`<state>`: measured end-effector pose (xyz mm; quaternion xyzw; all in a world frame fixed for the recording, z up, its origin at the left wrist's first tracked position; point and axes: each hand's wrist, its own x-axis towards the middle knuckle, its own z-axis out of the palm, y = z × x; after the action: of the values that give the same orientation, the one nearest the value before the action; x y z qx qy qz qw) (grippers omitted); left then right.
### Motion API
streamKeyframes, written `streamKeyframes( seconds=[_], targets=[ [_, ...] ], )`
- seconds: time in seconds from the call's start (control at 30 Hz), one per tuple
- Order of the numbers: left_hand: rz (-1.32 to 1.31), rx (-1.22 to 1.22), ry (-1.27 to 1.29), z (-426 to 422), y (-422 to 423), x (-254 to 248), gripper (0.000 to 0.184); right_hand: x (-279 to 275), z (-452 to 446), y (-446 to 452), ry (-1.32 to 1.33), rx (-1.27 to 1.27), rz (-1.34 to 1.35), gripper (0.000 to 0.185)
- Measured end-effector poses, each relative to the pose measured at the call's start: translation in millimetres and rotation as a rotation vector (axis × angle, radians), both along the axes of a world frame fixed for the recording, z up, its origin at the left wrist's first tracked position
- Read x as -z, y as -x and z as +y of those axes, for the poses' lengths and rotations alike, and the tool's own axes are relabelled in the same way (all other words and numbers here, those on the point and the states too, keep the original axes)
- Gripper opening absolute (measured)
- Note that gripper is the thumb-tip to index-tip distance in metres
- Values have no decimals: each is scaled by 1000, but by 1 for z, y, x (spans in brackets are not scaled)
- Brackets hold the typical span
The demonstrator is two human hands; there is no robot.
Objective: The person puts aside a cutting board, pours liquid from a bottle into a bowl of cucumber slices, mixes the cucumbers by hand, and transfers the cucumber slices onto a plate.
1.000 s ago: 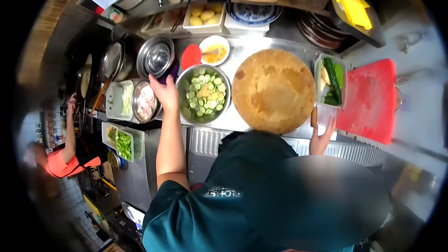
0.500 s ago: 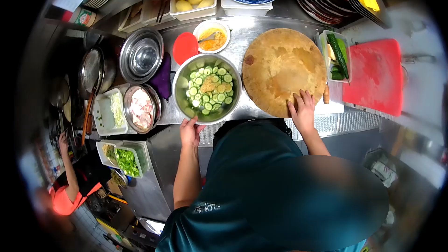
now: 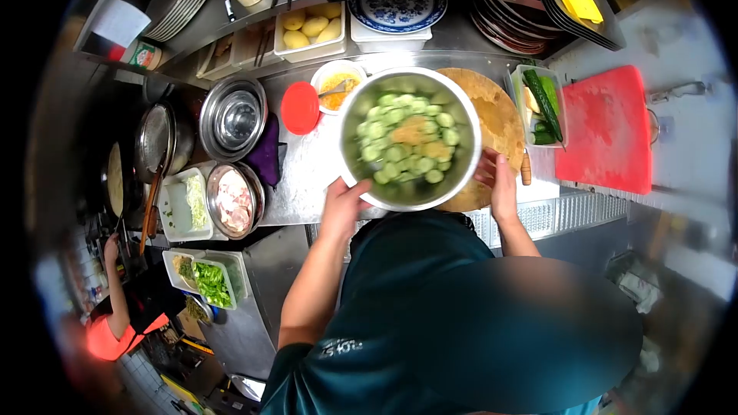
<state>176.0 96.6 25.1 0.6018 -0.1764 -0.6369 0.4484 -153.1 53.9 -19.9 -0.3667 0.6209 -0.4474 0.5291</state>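
Observation:
My left hand grips the lower left rim of a steel bowl, its thumb over the edge. Sliced cucumber with a yellowish-brown heap on top fills the middle of the bowl. The bowl is raised and covers the left part of a round wooden board. At the bowl's right side is my right hand, fingers apart, its fingertips close to the rim; whether they touch is unclear. A wooden-handled tool lies at the board's right edge.
A white bowl of orange-yellow mix and a red lid sit behind left. Meat and steel bowls stand left. A cucumber tub and red board are right. A co-worker's arm shows far left.
The cucumber bowl has moved right and up from the counter onto or over the wooden board, with my left hand at its rim. My right hand has left the board's surface for the bowl's right side.

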Motion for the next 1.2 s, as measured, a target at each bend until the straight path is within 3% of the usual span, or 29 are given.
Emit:
streamKeyframes(
  seconds=[0.13,0.2,0.27,0.33,0.4,0.47,0.57,0.67,0.77,0.83,0.97,1.07,1.13,1.2],
  targets=[
    [124,237,-2,-56,67,38,27,8,1,41,-107,110,-57,65],
    [181,312,-12,-75,84,33,25,11,6,64,-113,197,-69,68],
    [26,350,-13,-86,77,22,30,2,13,79,-103,214,-96,69],
    [-347,231,131,-95,47,36,40,2,20,92,-84,302,-42,69],
    [-711,-9,121,-101,8,35,54,-2,27,100,-53,359,1,69],
    [-1531,20,409,-106,-66,119,73,-4,32,104,-29,388,12,68],
    [-1598,319,131,-110,-113,132,88,-2,33,106,-28,413,40,68],
    [-1678,421,267,-120,-149,166,82,-9,32,100,-32,407,68,65],
    [-1614,267,431,-138,-167,181,61,-20,32,96,-9,391,120,61],
    [-1581,108,472,-146,-157,163,52,-20,32,97,4,384,147,59],
    [-1540,83,419,-153,-137,156,51,-19,33,92,1,382,148,60],
    [-1564,116,507,-152,-140,188,57,-15,37,89,-7,386,131,61],
    [-1627,99,433,-142,-113,156,71,-12,32,86,-45,327,138,61],
    [-1599,151,517,-134,-85,122,73,-18,24,77,-66,292,87,59]
  ],
)
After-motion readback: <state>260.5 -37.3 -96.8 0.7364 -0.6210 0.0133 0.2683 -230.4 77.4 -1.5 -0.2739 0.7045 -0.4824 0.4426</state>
